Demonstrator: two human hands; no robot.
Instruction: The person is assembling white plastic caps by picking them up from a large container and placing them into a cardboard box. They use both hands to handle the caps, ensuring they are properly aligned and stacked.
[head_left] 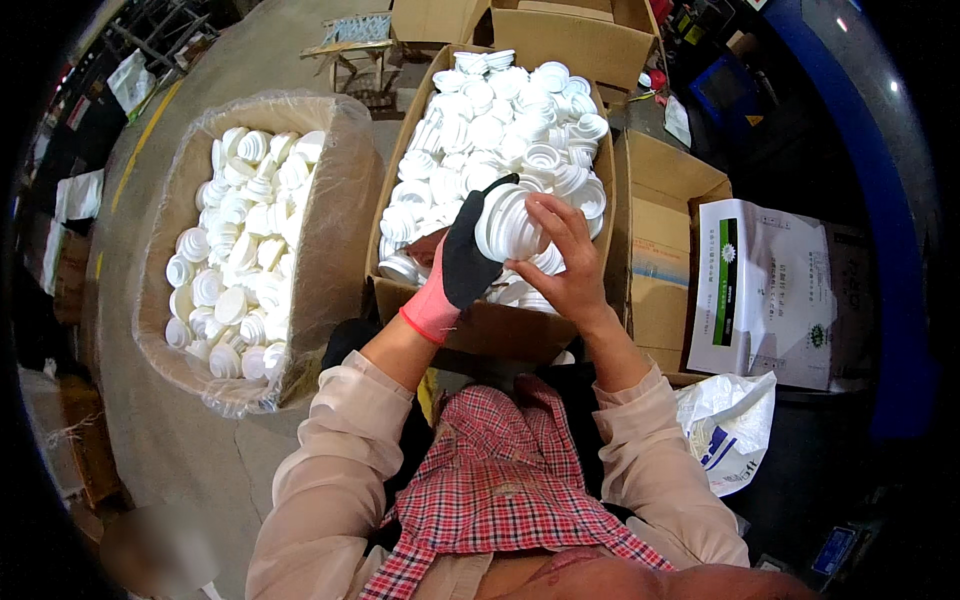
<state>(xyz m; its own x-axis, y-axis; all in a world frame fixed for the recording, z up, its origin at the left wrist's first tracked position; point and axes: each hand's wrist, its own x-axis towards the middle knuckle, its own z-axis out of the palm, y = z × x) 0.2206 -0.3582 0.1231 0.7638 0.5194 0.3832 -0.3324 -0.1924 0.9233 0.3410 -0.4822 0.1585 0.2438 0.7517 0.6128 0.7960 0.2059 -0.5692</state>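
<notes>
Both my hands hold one white ribbed round plastic part (505, 222) above the near end of a cardboard box (500, 330). My left hand (462, 258), in a black and pink glove, grips the part's left side, one finger hooked over its top. My bare right hand (560, 262) clasps its right side from behind. That box is heaped with several more of the same white ribbed parts (500, 120).
A second cardboard box lined with clear plastic (330, 230) stands to the left, full of white parts (240, 250). An open carton (660, 240) and a printed white sack (765, 290) are on the right. A white plastic bag (730, 425) lies beside my right elbow.
</notes>
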